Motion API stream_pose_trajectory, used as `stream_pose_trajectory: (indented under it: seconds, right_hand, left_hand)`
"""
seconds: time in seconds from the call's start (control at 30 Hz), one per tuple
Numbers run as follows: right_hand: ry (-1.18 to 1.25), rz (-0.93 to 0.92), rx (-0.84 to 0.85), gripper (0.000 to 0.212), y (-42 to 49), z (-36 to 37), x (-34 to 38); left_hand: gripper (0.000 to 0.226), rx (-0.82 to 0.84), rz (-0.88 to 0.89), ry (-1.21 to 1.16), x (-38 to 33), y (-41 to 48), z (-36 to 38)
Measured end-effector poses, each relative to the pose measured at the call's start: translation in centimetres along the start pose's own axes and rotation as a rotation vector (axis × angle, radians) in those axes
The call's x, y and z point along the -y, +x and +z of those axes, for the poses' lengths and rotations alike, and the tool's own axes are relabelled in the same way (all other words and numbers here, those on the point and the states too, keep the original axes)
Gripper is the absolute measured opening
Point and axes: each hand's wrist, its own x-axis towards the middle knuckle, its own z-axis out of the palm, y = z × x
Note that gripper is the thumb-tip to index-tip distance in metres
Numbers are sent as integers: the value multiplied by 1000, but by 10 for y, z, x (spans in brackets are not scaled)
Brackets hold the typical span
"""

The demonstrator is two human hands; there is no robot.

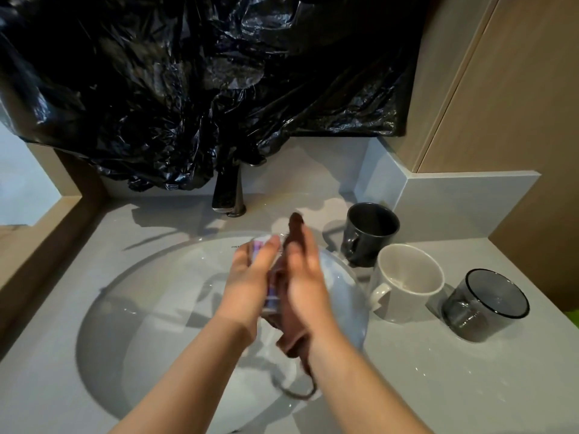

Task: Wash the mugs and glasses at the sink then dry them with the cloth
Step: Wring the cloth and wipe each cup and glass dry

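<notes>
While the left hand [250, 277] clasps a fragile, likely slippery purple-patterned glass [272, 300] round its body over the white sink [141, 308], the flat-fingered right hand [305, 277] presses a soft brown cloth [291, 339] against it.

Brown cloth [289, 336], clear glass [272, 297] with purple markings, dark grey mug [371, 238], off-white mug [407, 286], smoky grey glass [484, 306], pale grey bench [438, 377], white sink [141, 296], black plastic sheet [203, 73]
</notes>
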Motion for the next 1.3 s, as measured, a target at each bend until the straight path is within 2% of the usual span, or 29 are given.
stream_pose_trajectory:
  seconds: [0.07,0.1,0.13,0.17,0.2,0.23,0.27,0.3,0.33,0.37,0.4,0.43,0.5,0.53,0.57,0.63,0.7,0.73,0.77,0.8,0.87,0.93,1.0,1.03,1.1,1.17,1.23,1.27,1.3]
  right_hand:
    - [-273,-197,-60,50,-14,8,-13]
    - [-246,-181,-86,50,-19,9,-7]
    - [-162,-119,-131,45,-16,5,-3]
    - [28,-8,-166,35,-8,-1,3]
    - [163,140,-85,23,1,-8,12]
    - [290,288,5,25,8,-11,17]
    - [357,361,56,33,11,-11,19]
    - [371,328,55,35,10,-10,19]
    - [238,180,-4,28,5,-5,15]
    - [-5,-5,-34,28,-6,3,11]
    - [-246,-176,-71,39,-12,6,-1]
    - [-356,-269,-73,47,-17,6,-7]
    - [-271,-170,-97,47,-12,6,-6]
    - [-138,-78,-117,40,-7,3,2]
    - [32,58,-81,31,-3,-3,15]
    - [322,307,86,40,3,-13,30]
    - [463,333,204,45,1,-12,29]
    - [468,337,209,43,-1,-8,26]
    - [428,325,160,46,-3,-3,20]
    - [303,213,93,54,-4,-1,8]
    - [-90,-52,-27,52,-10,6,-5]
    - [-349,-254,-40,56,-15,6,-7]
    - [-272,-253,-57,52,-14,2,0]
    - [-128,-179,-68,46,-12,0,5]
    - [158,52,-1,36,-3,-6,22]
    - [363,324,170,41,-6,-11,39]
    - [346,298,220,32,-16,-13,44]
    - [264,190,161,20,-19,-10,39]
    - [165,65,70,20,-21,-6,32]
  left_hand:
    - [42,-19,15,-25,-5,6,-3]
    - [39,-10,21,-11,-4,4,-4]
    - [37,5,21,-8,0,1,-3]
    - [36,24,15,2,5,-1,-3]
    - [32,38,18,34,7,-6,-2]
    - [26,50,33,70,9,-8,-2]
    - [21,55,49,87,8,-9,-2]
    - [19,50,56,76,6,-8,-3]
    - [21,42,45,46,1,-7,-2]
    - [26,37,36,11,-3,-4,-4]
    - [31,33,39,-8,-6,-2,-5]
    - [31,46,50,4,-7,-1,-6]
    - [33,66,35,15,-3,-3,-7]
    - [34,69,8,22,-1,-5,-7]
    - [30,74,9,37,2,-5,-7]
    - [23,95,31,46,3,-6,-6]
    - [25,91,7,11,-2,-5,-4]
    - [28,69,-14,-33,-4,-4,-4]
    - [30,45,-28,-75,-4,-1,-5]
    - [30,18,-41,-116,-6,-1,-5]
    - [29,24,-23,-112,-6,1,-9]
    - [26,69,-1,-42,-7,0,-11]
    - [31,85,-19,-1,-4,-1,-13]
    - [33,103,-37,13,0,-1,-14]
    - [32,111,-43,41,2,-4,-14]
    - [32,136,-55,32,2,-8,-11]
    - [37,119,-77,4,-1,-10,-8]
    - [39,79,-83,-20,-1,-8,-9]
    - [40,24,-82,-45,-1,-6,-9]
